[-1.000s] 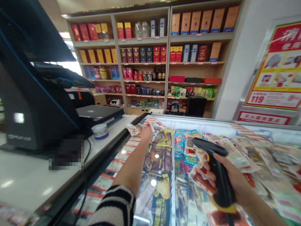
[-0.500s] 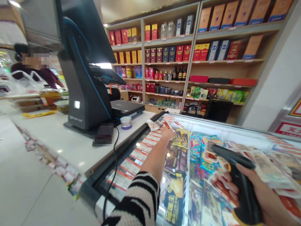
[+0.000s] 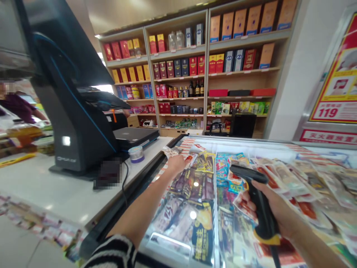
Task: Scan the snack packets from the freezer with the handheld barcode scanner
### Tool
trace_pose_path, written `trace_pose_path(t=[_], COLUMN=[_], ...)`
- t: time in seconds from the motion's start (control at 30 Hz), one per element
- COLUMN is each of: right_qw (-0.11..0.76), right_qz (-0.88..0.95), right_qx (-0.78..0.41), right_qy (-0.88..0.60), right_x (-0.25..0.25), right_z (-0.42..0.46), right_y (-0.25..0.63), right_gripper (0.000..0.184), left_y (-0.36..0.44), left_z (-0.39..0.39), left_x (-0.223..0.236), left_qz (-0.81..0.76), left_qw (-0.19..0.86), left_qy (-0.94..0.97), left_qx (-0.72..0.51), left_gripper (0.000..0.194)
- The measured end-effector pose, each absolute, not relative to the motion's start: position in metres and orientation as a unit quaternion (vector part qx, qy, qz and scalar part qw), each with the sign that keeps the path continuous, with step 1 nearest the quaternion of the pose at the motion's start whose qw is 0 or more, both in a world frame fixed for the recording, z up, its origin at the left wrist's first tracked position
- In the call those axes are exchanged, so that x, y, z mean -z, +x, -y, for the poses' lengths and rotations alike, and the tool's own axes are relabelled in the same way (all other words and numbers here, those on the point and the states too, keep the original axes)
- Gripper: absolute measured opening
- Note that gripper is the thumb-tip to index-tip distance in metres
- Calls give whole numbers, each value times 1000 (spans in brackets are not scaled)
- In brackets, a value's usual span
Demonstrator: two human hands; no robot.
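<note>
My left hand [image 3: 176, 163] reaches forward over the glass lid of a chest freezer [image 3: 195, 208] and is closed on a small snack packet [image 3: 170, 150] near the lid's far left corner. My right hand [image 3: 276, 214] grips a black handheld barcode scanner [image 3: 256, 201] with a yellow band at its base, its head pointing left above the packets of frozen food under the glass.
A white counter [image 3: 55, 193] on the left carries a black point-of-sale terminal [image 3: 75, 123], a small round tub [image 3: 136, 154] and a flat black device [image 3: 134, 136]. A person in purple [image 3: 19, 106] stands beyond the counter. Wooden shelves [image 3: 206, 74] of boxes and bottles fill the back wall.
The view has swung back to the right. My left hand has drawn slightly nearer with the packet. The scanner stays in my right hand.
</note>
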State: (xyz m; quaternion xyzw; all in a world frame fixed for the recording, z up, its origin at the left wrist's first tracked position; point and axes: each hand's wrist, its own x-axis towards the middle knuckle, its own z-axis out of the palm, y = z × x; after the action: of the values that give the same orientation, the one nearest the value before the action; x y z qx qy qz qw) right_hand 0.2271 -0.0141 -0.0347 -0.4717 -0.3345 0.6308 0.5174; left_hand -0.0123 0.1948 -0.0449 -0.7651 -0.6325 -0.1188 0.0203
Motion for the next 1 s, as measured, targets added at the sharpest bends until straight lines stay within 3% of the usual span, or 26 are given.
trace_pose_path(t=[0.3, 0.53, 1.0], right_qw=[534, 527, 530], right_qz=[336, 364, 348], right_qx=[-636, -635, -651], right_qy=[-444, -432, -417], right_x=[29, 37, 29], right_z=[17, 17, 23], right_y=[223, 218, 211], right_gripper=[33, 34, 26], left_y=[2, 7, 13], left_z=[-176, -145, -135], left_x=[58, 62, 62], left_qz=[644, 584, 517], left_qw=[44, -45, -39], left_qy=[-741, -782, -806], left_qx=[185, 216, 284], left_gripper=[38, 27, 26])
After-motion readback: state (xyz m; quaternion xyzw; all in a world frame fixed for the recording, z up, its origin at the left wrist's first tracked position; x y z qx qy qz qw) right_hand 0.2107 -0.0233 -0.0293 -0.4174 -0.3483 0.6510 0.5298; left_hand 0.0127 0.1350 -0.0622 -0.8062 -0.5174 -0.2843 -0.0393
